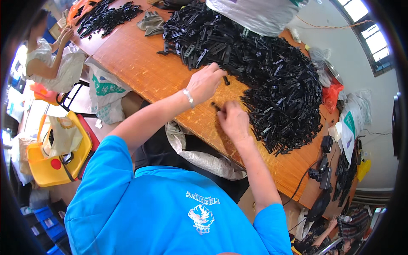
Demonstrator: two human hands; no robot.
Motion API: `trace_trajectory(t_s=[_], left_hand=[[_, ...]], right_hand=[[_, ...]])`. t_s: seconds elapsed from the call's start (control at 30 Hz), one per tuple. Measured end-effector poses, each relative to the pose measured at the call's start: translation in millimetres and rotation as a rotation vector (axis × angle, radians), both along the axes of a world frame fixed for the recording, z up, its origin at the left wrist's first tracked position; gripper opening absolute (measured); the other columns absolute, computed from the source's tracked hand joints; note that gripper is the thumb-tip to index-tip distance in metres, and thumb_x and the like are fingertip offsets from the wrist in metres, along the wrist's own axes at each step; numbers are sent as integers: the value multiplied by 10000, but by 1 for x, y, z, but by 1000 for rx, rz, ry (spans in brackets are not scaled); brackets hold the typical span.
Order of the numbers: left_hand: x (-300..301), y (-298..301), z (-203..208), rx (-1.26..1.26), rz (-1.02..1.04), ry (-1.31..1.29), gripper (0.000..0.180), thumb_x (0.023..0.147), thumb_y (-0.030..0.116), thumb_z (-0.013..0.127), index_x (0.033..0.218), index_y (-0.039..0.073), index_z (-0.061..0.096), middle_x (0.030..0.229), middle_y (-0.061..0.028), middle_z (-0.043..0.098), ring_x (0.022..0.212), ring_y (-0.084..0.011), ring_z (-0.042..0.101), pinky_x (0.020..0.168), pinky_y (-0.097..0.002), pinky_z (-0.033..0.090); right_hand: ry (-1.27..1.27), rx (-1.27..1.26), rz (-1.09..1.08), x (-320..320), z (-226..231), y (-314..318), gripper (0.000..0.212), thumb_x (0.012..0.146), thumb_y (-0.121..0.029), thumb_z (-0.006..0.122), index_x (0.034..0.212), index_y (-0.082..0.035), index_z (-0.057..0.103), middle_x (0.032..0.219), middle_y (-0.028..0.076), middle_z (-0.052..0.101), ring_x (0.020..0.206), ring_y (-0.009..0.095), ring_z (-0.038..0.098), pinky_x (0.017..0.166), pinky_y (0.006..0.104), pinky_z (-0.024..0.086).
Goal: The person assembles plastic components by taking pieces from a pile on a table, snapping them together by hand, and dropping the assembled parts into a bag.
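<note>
My left hand (205, 84), with a silvery band at the wrist, is closed over the wooden table (140, 63). Its fingertips pinch a small black plastic piece (226, 80). Lower and to the right, my right hand (234, 121) is closed too, with another small black plastic piece (215, 106) at its fingertips. The two hands are apart, and each piece is partly covered by fingers. Just beyond them spreads a large heap of black plastic strips (280, 93), many of them slotted.
A white sack (255, 15) rests on the heap's far side. A grey glove (151, 23) and a second black pile (108, 19) lie toward the far left. Another person (51, 63) sits at left. Cables and a black adapter (325, 177) are at right; a yellow chair (59, 157) stands left.
</note>
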State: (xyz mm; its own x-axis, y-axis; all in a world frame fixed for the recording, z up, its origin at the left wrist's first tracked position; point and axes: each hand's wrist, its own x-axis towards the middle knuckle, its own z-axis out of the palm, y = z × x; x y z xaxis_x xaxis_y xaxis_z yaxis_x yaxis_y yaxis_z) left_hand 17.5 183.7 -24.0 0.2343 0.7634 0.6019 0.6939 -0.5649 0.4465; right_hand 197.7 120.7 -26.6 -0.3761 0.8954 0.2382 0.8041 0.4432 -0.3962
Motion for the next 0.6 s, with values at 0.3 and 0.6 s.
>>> trace_trajectory(t_s=[0.3,0.6], left_hand=[[37,65,-3,-4,148,472,152,779,70,658,930,67,648,1011,-112,560,992,-277,593,733,-373,567],[23,51,-3,203,41,391,138,768,85,652,884,100,579,940,-74,551,922,-263,567,764,-373,455]], right_hand=[[80,-29,147,-1,6,-28,179,774,-150,751,846,-73,607,877,118,586,735,346,637,638,437,530],[263,-41,-27,16,8,-10,118,822,-149,698,847,-55,631,870,133,630,764,332,644,675,433,518]])
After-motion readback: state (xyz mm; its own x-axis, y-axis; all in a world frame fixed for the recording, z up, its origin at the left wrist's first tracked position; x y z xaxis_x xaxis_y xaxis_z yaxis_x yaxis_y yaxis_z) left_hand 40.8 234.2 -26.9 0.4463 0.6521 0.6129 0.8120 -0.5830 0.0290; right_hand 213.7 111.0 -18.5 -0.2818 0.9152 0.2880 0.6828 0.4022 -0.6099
